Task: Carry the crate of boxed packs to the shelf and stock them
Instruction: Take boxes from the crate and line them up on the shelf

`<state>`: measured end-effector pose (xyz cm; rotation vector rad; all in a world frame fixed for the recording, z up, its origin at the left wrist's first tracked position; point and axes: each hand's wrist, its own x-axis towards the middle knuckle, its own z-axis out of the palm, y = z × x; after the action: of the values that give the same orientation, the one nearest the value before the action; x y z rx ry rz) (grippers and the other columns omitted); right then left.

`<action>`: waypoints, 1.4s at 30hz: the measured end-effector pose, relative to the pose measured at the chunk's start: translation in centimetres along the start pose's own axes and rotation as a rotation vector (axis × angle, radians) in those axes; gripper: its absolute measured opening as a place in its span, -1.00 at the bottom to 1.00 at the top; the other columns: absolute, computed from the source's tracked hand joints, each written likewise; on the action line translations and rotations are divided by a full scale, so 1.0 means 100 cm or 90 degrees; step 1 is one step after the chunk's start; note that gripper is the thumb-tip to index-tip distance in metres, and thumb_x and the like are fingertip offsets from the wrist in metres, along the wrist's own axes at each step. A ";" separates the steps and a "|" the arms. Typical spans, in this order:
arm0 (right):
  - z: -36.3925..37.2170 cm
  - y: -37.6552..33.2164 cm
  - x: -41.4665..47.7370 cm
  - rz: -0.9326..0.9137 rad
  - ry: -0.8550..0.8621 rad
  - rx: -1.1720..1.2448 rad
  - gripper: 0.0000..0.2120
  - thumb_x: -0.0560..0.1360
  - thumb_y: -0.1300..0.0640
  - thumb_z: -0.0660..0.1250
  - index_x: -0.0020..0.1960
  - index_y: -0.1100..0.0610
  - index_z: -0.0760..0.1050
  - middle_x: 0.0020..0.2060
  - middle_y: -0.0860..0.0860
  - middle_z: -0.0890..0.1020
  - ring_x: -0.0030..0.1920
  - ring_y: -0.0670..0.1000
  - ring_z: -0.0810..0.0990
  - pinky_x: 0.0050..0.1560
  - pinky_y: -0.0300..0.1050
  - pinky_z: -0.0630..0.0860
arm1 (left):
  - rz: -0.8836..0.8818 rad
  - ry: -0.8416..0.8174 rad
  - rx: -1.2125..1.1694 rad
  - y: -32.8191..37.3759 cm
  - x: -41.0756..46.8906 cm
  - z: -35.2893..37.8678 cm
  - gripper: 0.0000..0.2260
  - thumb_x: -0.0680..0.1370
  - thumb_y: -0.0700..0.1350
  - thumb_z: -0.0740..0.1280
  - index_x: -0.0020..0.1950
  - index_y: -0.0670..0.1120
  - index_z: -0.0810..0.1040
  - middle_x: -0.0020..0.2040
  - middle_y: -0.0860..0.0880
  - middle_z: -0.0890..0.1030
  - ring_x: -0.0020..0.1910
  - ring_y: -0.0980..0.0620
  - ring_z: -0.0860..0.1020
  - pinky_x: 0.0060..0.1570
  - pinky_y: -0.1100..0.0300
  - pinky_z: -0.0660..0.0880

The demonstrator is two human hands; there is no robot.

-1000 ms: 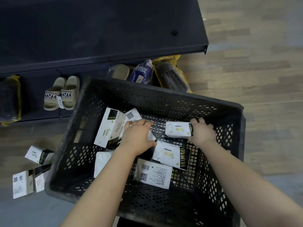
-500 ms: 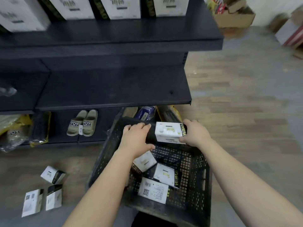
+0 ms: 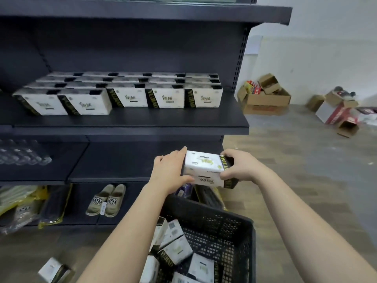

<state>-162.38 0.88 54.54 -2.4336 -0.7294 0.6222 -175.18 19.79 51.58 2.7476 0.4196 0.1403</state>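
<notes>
Gripping a boxed pack (image 3: pixel 204 170) above the crate (image 3: pixel 224 222), left hand (image 3: pixel 168 173) and right hand (image 3: pixel 243 170) fingers (image 3: pixel 229 154) curled round its ends

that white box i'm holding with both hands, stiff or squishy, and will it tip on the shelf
Probably stiff: the white box shows crisp edges where the left hand and right hand grip its ends. Likely light: the hands hold it aloft by its ends only. Unlikely to tip: flat-faced, like the matching boxes standing on the shelf.

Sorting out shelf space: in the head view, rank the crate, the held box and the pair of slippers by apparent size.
1. crate
2. held box and slippers: nearly alike, box nearer the camera, so unranked.
</notes>
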 end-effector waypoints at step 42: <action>0.047 -0.001 -0.030 -0.161 -0.068 0.771 -0.15 0.17 0.21 0.64 0.38 0.17 0.36 0.19 0.22 0.61 0.18 0.25 0.61 0.05 0.25 0.60 | -0.010 -0.049 -0.360 0.009 -0.044 -0.040 -0.61 0.57 -0.01 0.35 0.37 0.15 0.37 0.21 0.18 0.48 0.20 0.14 0.48 0.18 0.11 0.49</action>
<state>-167.26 0.73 51.87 -1.1870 -0.4570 0.7775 -179.68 18.98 55.49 2.1849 0.3204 0.1259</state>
